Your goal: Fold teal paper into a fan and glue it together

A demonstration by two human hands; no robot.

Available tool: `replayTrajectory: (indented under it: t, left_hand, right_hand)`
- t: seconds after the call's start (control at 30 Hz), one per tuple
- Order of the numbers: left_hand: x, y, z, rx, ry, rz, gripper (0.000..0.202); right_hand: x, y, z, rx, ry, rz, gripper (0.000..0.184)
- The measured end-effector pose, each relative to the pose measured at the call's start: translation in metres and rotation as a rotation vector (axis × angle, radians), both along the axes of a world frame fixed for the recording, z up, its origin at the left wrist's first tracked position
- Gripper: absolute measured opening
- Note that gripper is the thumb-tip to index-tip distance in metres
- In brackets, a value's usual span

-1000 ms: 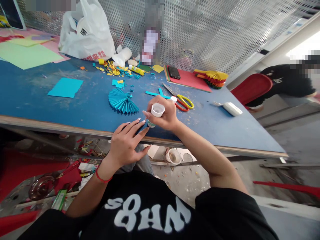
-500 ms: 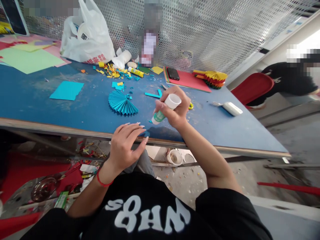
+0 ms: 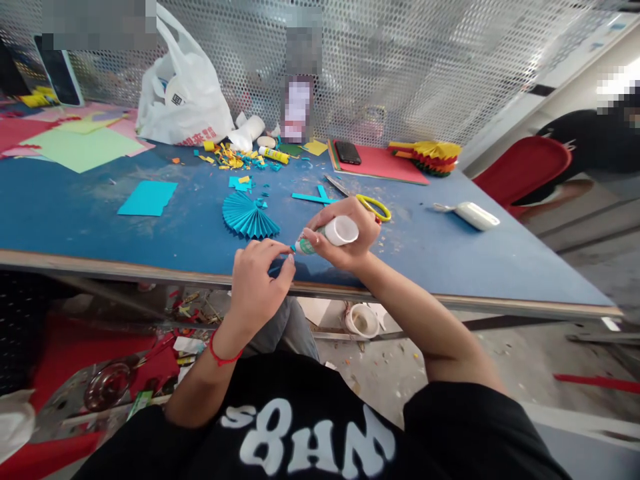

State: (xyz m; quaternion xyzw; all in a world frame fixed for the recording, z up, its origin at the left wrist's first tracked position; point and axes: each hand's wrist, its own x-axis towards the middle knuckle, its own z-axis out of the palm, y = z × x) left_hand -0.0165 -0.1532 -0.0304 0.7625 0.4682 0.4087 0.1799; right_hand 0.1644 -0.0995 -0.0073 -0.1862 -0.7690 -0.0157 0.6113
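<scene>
My right hand (image 3: 347, 235) is shut around a white glue stick (image 3: 327, 235) with a green label, tilted so its tip points left and down. That tip meets a small teal paper scrap (image 3: 293, 249) pinched in the fingertips of my left hand (image 3: 260, 287). A pleated teal paper fan (image 3: 250, 220) lies on the blue table (image 3: 100, 233) just beyond my left hand. Past my right hand are yellow-handled scissors (image 3: 374, 207) and teal paper strips (image 3: 313, 197). A teal paper sheet (image 3: 147, 198) lies further left.
Paper scraps, a yellow glue stick (image 3: 273, 155) and a white plastic bag (image 3: 183, 93) sit at the back. A phone (image 3: 348, 153) rests on a red board (image 3: 380, 165), by a layered paper fan (image 3: 430, 157). A co-worker's black sleeve (image 3: 565, 143) shows far right, behind a red chair (image 3: 523, 170).
My right hand has lowered the glue stick and tilted it toward my left hand. The fingers of my left hand have closed from a spread pose into a pinch on the teal scrap.
</scene>
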Motion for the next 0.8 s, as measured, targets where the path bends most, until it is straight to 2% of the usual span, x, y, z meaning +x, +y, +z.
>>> replayTrajectory:
  t: [0.1, 0.27, 0.47, 0.57, 0.73, 0.8]
  left_hand:
    - [0.000, 0.001, -0.003, 0.002, -0.022, 0.010, 0.017]
    - [0.003, 0.004, -0.010, 0.124, 0.046, 0.084, 0.019]
    - [0.007, 0.004, -0.013, 0.190, 0.112, 0.120, 0.021]
    - [0.007, 0.004, -0.013, 0.192, 0.110, 0.120, 0.021]
    - [0.007, 0.004, -0.014, 0.206, 0.065, 0.119, 0.022]
    - [0.008, 0.004, -0.014, 0.210, 0.060, 0.131, 0.023]
  right_hand:
    - [-0.002, -0.001, 0.000, 0.022, -0.036, 0.037, 0.019]
    - [-0.004, -0.002, -0.002, 0.075, -0.036, 0.023, 0.017]
    - [0.000, -0.002, -0.006, 0.005, -0.107, 0.033, 0.020]
    - [0.001, -0.002, -0.006, -0.049, -0.139, -0.006, 0.025]
    - [0.000, -0.004, -0.003, 0.052, -0.066, -0.075, 0.024]
    - [0.000, -0.003, -0.004, 0.037, 0.004, -0.110, 0.022]
